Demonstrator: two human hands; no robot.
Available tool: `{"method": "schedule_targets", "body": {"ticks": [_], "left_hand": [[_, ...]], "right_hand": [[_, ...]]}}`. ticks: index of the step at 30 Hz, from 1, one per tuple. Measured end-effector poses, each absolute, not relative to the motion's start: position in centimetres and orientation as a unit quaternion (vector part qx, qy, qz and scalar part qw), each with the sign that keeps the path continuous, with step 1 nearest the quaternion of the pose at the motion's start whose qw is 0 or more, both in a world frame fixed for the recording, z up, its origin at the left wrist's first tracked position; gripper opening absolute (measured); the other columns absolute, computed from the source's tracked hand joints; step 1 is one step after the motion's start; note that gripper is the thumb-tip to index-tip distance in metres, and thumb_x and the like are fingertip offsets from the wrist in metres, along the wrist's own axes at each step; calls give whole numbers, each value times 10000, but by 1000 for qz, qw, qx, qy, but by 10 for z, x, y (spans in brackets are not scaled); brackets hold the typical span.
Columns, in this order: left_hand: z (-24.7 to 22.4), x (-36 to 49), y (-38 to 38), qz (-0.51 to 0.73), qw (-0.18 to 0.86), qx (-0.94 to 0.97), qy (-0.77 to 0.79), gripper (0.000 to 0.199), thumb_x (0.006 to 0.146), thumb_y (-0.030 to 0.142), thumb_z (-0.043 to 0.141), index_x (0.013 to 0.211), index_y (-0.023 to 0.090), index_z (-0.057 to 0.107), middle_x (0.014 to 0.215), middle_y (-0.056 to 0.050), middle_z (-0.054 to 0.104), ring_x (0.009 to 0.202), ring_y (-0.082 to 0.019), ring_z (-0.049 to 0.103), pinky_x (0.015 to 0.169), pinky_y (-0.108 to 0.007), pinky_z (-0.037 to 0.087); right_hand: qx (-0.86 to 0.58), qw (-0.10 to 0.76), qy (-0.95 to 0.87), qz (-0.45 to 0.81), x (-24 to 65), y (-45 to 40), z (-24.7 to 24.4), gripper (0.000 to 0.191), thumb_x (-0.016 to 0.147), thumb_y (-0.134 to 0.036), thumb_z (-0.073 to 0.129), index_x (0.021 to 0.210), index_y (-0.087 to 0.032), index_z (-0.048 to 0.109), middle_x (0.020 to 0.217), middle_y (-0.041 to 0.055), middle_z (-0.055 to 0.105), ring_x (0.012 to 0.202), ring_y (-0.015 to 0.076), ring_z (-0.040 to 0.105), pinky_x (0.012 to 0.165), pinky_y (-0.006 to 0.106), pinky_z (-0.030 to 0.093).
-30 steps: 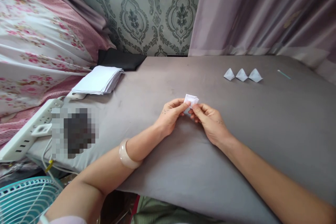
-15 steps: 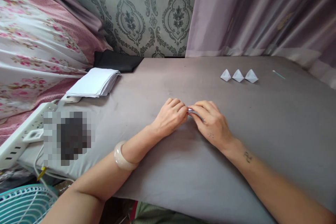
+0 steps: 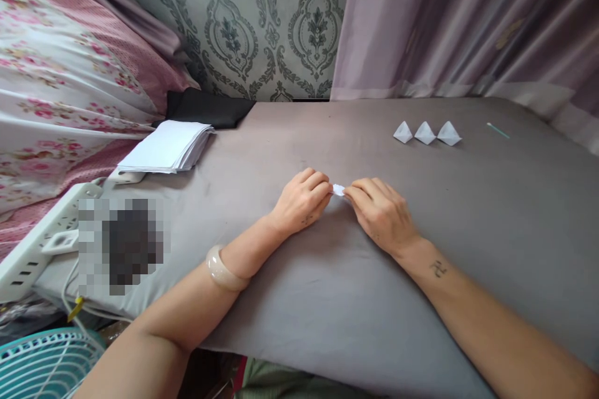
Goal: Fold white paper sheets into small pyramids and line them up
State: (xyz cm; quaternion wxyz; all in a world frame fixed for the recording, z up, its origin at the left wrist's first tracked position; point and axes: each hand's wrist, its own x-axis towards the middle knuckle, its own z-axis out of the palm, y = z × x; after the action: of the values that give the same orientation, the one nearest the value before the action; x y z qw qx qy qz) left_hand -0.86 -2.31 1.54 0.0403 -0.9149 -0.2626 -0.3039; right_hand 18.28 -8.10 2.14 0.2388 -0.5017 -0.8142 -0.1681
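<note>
The left hand [image 3: 304, 199] and the right hand [image 3: 384, 215] are holding one small paper [image 3: 338, 189] between them, each grip pinching one side, over the grey cloth [image 3: 346, 318]. Three folded shapes [image 3: 425, 133] are sitting in a row, beyond the right hand, and are looking finished. The held paper is probably remaining incomplete; its exact folds I cannot tell. Sheets [image 3: 163, 146] are lying stacked at the left.

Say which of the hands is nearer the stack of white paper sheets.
Left. The left hand sits right of the stack and nearer the wearer; the right hand is farther right.
</note>
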Motion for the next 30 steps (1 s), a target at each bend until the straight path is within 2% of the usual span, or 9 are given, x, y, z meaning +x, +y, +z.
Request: {"method": "schedule_targets", "body": {"ticks": [3,7,12,17,22,30], "left_hand": [[16,-5,-24,-239,80,-932,-260,333,978,193,318,807,146,600,871,-94,619,799,-183,473,762,-318,417],[16,-1,-26,-168,90,-950,-248,345,970,178,320,766,146,597,823,-94,596,794,-198,474,707,-323,410],[19,-5,-34,-107,34,-954,-279,306,964,172,351,846,125,629,896,-107,603,838,-203,490,724,-304,446],[18,-9,-39,-123,-30,-939,-320,316,985,256,358,936,136,646,930,-101,625,905,-206,521,785,-307,466],[18,-7,-38,-147,-70,-928,-336,355,989,317,360,932,142,664,931,-98,642,897,-197,538,777,-299,476],[9,-6,-31,-215,-166,-887,-373,266,940,308,492,861,162,700,923,-75,681,902,-196,580,803,-302,465]], "right_hand": [[-496,197,-823,-194,181,-82,20,292,965,-163,386,898,-171,670,831,83,654,748,192,511,677,338,326],[-497,161,-832,-184,179,-82,16,323,953,-142,388,775,-178,655,752,77,612,715,193,487,650,344,304],[-512,157,-839,-92,181,-83,11,260,964,-198,425,849,-203,658,828,58,629,786,185,528,630,312,338],[-526,164,-833,-60,183,-85,13,200,945,-289,504,876,-197,667,894,51,660,810,184,567,655,311,377],[-529,166,-831,-50,182,-85,15,193,943,-299,508,1021,-205,658,914,46,671,819,185,585,656,312,391],[-564,159,-811,-7,178,-84,18,214,943,-279,495,944,-214,698,904,43,669,857,186,603,655,299,394]]}}
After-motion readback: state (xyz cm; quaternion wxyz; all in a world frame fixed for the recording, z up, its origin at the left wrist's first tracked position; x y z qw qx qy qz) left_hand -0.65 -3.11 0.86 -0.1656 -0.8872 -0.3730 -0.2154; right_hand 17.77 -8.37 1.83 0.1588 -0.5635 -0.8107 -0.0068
